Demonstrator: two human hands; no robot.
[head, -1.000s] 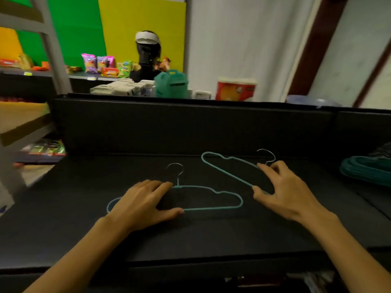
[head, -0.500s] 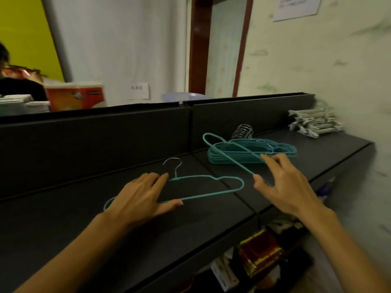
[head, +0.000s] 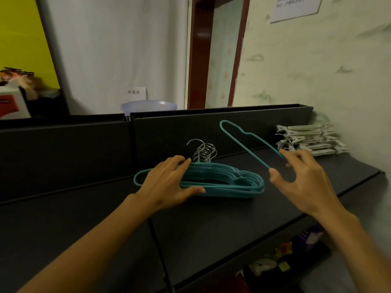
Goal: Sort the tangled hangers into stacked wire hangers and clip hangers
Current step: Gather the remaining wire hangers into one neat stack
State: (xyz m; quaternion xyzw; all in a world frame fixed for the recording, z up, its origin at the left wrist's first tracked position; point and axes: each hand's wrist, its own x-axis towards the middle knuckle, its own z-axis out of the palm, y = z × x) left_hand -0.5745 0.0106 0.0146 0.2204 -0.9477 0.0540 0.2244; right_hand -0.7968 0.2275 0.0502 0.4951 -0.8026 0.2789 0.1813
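A stack of teal wire hangers (head: 232,180) lies on the black shelf (head: 211,220), its metal hooks (head: 204,151) bunched toward the back panel. My left hand (head: 167,185) rests flat on the left half of the stack, fingers over the top hanger, whose end sticks out to the left. My right hand (head: 302,182) pinches another teal wire hanger (head: 243,142) between thumb and fingers and holds it tilted in the air, right of the stack. A pile of pale clip hangers (head: 313,140) sits at the far right against the wall.
A black back panel (head: 63,155) runs along the rear of the shelf. The shelf's right end meets the wall. Packaged goods (head: 285,256) lie on a lower level past the front edge. A blue basin (head: 148,105) stands behind the panel.
The view swung right. My left hand slid its hanger rightward onto the teal stack. My right hand lifted its hanger off the shelf and carried it right, toward the clip hangers.
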